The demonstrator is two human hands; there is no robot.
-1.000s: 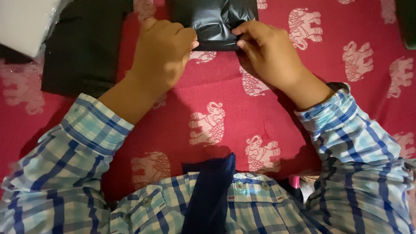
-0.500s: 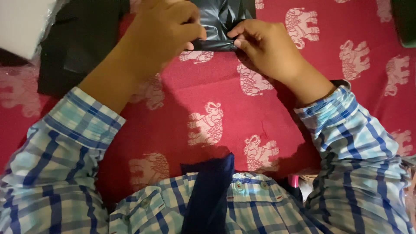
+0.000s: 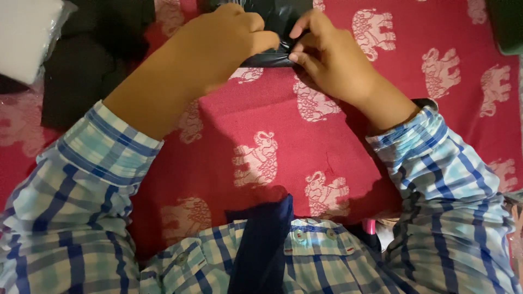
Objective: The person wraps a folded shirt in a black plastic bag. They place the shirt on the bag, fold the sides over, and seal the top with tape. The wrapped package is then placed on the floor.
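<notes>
Left hand (image 3: 218, 43) and right hand (image 3: 332, 62) both pinched shut on the near edge of a glossy black plastic bag (image 3: 278, 16), thumb and forefinger tips meeting almost nose to nose at the fold. Bag lying on the red cloth with pale elephant print (image 3: 305, 163), running up from the grip and cut off by the top of frame, so far end not visible. Risk 1: slick film, tiny bite area at the fingertips, likely to slip out if either pinch relaxes or the pull goes uneven. Risk 2: both pinches so close together that any opposed tug concentrates on one short stretch of film, so stretching or tearing there looks plausible. Risk 3: creased edge just below the fingertips could spring back open if released one side first. Dark folded fabric (image 3: 87, 71) well left of the grip, partly under the left forearm; could get dragged by the plaid sleeve (image 3: 103, 163) on any sweep. White plastic-wrapped item (image 3: 27, 38) further left, apart from the grip, no contact. Cannot tell whether the bag has contents.
</notes>
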